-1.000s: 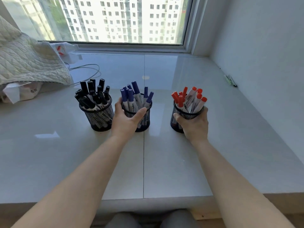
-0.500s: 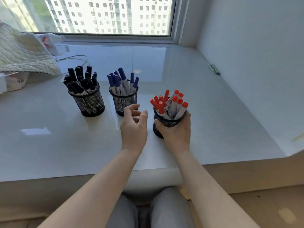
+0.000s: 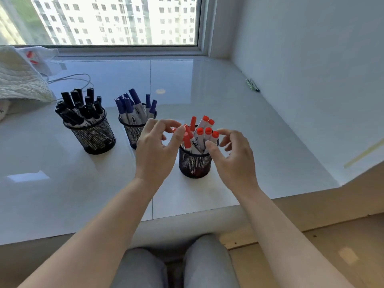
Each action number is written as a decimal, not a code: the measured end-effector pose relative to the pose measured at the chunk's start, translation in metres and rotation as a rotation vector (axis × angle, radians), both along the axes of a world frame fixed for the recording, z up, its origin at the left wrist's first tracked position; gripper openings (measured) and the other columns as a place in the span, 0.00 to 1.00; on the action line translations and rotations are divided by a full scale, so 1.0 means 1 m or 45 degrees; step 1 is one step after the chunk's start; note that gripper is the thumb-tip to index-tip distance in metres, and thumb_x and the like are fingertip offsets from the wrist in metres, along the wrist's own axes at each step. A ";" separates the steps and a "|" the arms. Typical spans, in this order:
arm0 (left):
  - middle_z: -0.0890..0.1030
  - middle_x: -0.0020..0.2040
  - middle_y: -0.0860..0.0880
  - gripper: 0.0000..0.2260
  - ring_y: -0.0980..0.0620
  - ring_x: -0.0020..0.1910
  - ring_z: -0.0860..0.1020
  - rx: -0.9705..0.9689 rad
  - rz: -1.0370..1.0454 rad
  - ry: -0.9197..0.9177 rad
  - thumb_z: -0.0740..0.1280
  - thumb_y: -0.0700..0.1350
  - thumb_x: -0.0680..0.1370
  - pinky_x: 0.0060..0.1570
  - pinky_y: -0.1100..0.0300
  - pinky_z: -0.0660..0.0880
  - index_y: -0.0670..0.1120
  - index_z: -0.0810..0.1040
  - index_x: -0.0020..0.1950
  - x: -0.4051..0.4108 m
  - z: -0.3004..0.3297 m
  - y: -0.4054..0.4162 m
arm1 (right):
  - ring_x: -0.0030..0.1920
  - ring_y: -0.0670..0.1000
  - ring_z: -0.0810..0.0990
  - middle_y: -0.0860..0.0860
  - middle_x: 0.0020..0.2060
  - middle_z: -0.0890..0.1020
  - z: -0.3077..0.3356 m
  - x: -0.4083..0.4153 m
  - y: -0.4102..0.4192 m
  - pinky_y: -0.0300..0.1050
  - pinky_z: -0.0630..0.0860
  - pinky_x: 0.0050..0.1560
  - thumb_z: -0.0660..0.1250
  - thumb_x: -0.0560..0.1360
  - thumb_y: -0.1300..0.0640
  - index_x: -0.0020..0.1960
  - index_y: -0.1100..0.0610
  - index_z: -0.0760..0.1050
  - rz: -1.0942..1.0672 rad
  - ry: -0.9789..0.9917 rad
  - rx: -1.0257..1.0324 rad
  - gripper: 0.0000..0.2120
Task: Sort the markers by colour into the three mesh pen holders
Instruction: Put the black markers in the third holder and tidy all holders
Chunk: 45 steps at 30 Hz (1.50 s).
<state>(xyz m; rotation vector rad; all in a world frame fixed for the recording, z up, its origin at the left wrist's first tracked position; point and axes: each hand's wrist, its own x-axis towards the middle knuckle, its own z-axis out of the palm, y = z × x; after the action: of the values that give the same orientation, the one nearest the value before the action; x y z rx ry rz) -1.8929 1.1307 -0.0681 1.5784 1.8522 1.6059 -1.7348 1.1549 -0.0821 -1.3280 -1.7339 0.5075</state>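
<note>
Three black mesh pen holders stand on the white sill. The left holder (image 3: 94, 136) is full of black markers (image 3: 78, 107). The middle holder (image 3: 133, 130) has blue markers (image 3: 133, 104). The nearest holder (image 3: 194, 164) carries red-capped markers (image 3: 200, 132). My left hand (image 3: 158, 149) hovers at the left of the red caps, fingers loosely curled, fingertips near or on a cap. My right hand (image 3: 234, 154) hovers at the right of the red holder, fingers spread and relaxed, holding nothing.
A quilted cloth (image 3: 18, 77) and a grey cable (image 3: 72, 77) lie at the back left. A small dark object (image 3: 251, 85) lies by the right wall. The sill's front edge (image 3: 187, 215) runs just above my knees.
My right hand has let go of the red holder and lifted beside its caps. My left hand has moved right, up to the red markers. The view has tilted downward.
</note>
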 end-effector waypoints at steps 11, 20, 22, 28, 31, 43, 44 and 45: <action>0.76 0.48 0.53 0.17 0.49 0.54 0.69 -0.047 -0.058 0.754 0.67 0.61 0.68 0.54 0.54 0.64 0.53 0.82 0.50 0.006 0.014 0.012 | 0.33 0.50 0.68 0.47 0.29 0.69 0.002 0.001 0.013 0.44 0.65 0.36 0.67 0.73 0.50 0.35 0.53 0.68 0.071 -0.035 -0.024 0.13; 0.73 0.44 0.55 0.11 0.50 0.50 0.70 -0.020 -0.138 0.695 0.68 0.58 0.72 0.51 0.56 0.63 0.53 0.82 0.46 0.013 0.018 0.023 | 0.26 0.43 0.69 0.44 0.25 0.71 0.009 0.001 0.009 0.32 0.64 0.30 0.66 0.74 0.50 0.35 0.48 0.70 0.067 0.228 -0.147 0.10; 0.73 0.39 0.57 0.10 0.53 0.43 0.72 0.068 -0.102 0.522 0.68 0.56 0.71 0.46 0.57 0.67 0.52 0.82 0.44 0.013 0.026 0.022 | 0.25 0.41 0.69 0.43 0.22 0.71 0.022 0.001 0.012 0.30 0.64 0.28 0.66 0.74 0.51 0.34 0.46 0.68 0.031 0.319 -0.140 0.12; 0.75 0.27 0.58 0.07 0.59 0.26 0.71 0.213 0.170 -0.239 0.64 0.55 0.73 0.33 0.61 0.69 0.56 0.72 0.37 -0.004 0.053 0.020 | 0.26 0.44 0.69 0.50 0.26 0.74 0.057 0.003 0.013 0.36 0.67 0.30 0.64 0.75 0.51 0.36 0.52 0.69 -0.164 0.581 0.031 0.11; 0.75 0.23 0.58 0.07 0.61 0.23 0.70 0.293 0.260 -0.554 0.60 0.49 0.76 0.26 0.66 0.67 0.52 0.71 0.38 -0.015 0.060 0.017 | 0.29 0.47 0.72 0.51 0.28 0.76 0.066 0.009 0.012 0.42 0.71 0.35 0.63 0.76 0.53 0.40 0.55 0.69 -0.270 0.793 0.037 0.08; 0.84 0.36 0.52 0.03 0.61 0.29 0.77 -0.033 -0.195 -1.573 0.62 0.41 0.77 0.26 0.69 0.70 0.45 0.72 0.44 -0.006 0.043 -0.002 | 0.38 0.45 0.80 0.46 0.33 0.84 0.049 0.000 0.003 0.40 0.71 0.42 0.61 0.75 0.66 0.47 0.53 0.70 0.190 1.586 -0.779 0.08; 0.84 0.37 0.52 0.01 0.61 0.31 0.78 -0.057 -0.243 -1.536 0.62 0.41 0.77 0.27 0.69 0.70 0.46 0.72 0.47 -0.005 0.042 -0.003 | 0.41 0.46 0.81 0.47 0.35 0.84 0.046 -0.002 0.001 0.42 0.72 0.45 0.62 0.75 0.66 0.47 0.53 0.70 0.214 1.457 -0.763 0.08; 0.84 0.39 0.52 0.03 0.61 0.33 0.78 -0.081 -0.282 -1.480 0.62 0.41 0.77 0.29 0.67 0.71 0.48 0.72 0.49 -0.005 0.039 -0.004 | 0.45 0.47 0.81 0.47 0.37 0.84 0.042 -0.003 0.000 0.44 0.74 0.48 0.62 0.75 0.66 0.46 0.53 0.70 0.205 1.280 -0.708 0.08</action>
<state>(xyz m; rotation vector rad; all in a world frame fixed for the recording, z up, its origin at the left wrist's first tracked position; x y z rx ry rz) -1.8976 1.1269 -0.0294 0.5024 1.0148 1.7271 -1.7380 1.1551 -0.0397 -0.9764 -0.8631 1.5217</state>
